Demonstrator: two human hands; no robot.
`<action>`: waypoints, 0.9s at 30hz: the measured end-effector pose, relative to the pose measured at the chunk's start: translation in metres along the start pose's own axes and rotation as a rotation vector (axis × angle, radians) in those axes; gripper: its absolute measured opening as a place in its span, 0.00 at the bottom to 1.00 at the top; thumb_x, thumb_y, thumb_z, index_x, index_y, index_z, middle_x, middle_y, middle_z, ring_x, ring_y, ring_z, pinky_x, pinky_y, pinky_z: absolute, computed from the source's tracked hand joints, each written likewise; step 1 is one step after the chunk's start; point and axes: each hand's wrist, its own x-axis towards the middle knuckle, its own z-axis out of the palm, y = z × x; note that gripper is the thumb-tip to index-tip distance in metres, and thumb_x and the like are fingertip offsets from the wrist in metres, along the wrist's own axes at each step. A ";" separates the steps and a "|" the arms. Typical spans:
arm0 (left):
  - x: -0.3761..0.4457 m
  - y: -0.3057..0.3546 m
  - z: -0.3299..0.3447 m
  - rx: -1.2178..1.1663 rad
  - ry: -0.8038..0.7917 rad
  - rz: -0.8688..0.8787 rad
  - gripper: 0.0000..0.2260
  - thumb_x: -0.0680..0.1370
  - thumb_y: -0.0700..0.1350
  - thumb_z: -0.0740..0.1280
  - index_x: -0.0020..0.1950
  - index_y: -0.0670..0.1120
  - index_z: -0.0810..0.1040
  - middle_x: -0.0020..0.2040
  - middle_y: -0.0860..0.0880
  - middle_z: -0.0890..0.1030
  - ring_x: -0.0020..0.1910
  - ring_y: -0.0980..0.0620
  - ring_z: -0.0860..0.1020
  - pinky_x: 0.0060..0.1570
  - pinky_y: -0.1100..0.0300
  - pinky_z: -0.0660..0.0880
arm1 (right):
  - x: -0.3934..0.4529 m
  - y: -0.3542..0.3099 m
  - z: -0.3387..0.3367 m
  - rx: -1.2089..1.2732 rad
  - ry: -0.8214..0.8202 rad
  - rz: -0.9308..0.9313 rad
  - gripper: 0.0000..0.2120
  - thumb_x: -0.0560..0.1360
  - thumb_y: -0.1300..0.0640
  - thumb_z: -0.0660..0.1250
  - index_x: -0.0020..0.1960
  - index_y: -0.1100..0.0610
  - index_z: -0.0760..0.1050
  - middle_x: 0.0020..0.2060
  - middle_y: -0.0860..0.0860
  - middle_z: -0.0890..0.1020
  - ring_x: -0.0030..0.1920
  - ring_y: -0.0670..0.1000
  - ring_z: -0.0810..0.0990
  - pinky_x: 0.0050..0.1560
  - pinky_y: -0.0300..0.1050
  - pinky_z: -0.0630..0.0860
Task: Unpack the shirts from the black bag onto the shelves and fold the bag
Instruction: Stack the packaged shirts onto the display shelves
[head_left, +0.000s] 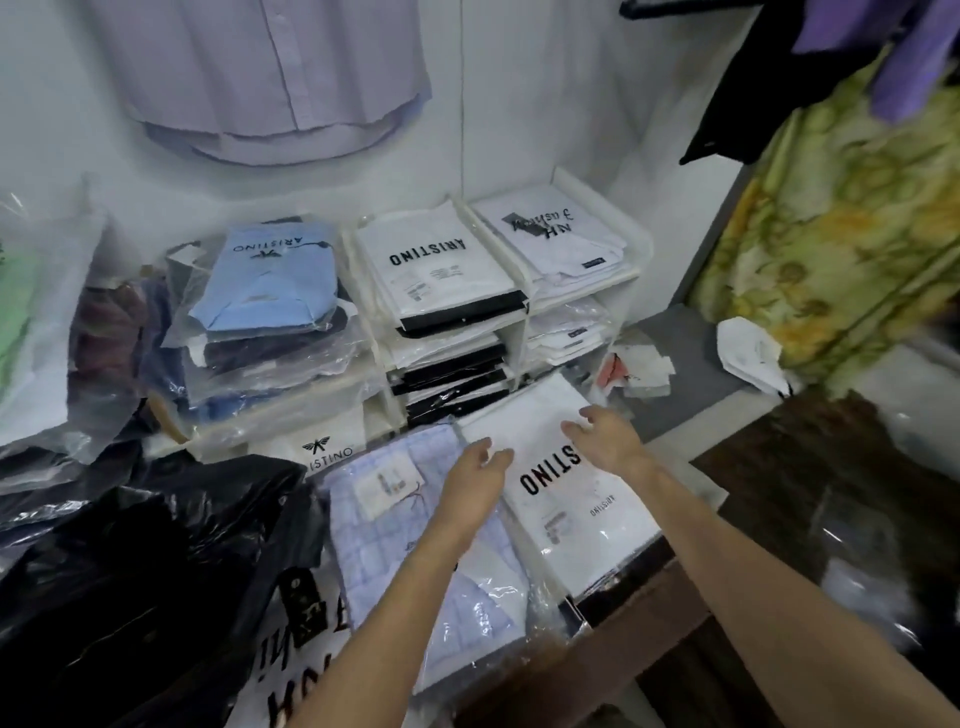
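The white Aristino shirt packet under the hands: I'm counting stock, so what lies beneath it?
The white Aristino shirt packet overlaps a blue checked packaged shirt at its left edge. Whatever lies under its middle is covered.

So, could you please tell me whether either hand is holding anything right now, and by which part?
Nothing is gripped: the left hand and right hand lie open-fingered on the far half of the white packaged shirt.
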 end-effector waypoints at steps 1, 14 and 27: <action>0.005 0.001 0.011 0.016 -0.008 -0.015 0.27 0.81 0.54 0.64 0.79 0.49 0.64 0.77 0.48 0.67 0.73 0.49 0.68 0.73 0.53 0.64 | 0.004 0.009 -0.004 -0.027 -0.017 0.030 0.30 0.79 0.44 0.65 0.75 0.60 0.68 0.71 0.59 0.72 0.70 0.60 0.73 0.69 0.50 0.70; 0.069 0.009 0.108 0.370 0.430 -0.202 0.36 0.73 0.57 0.68 0.78 0.51 0.57 0.79 0.44 0.47 0.77 0.41 0.48 0.74 0.39 0.53 | 0.081 0.071 -0.016 0.252 -0.529 0.242 0.55 0.44 0.31 0.84 0.66 0.55 0.77 0.60 0.52 0.83 0.58 0.53 0.83 0.62 0.51 0.80; 0.074 0.019 0.121 0.467 0.466 -0.218 0.37 0.74 0.60 0.66 0.79 0.50 0.56 0.79 0.44 0.53 0.77 0.40 0.50 0.73 0.40 0.58 | 0.094 0.059 -0.030 0.333 -0.650 0.170 0.19 0.61 0.52 0.76 0.50 0.58 0.84 0.49 0.55 0.87 0.51 0.55 0.85 0.60 0.51 0.80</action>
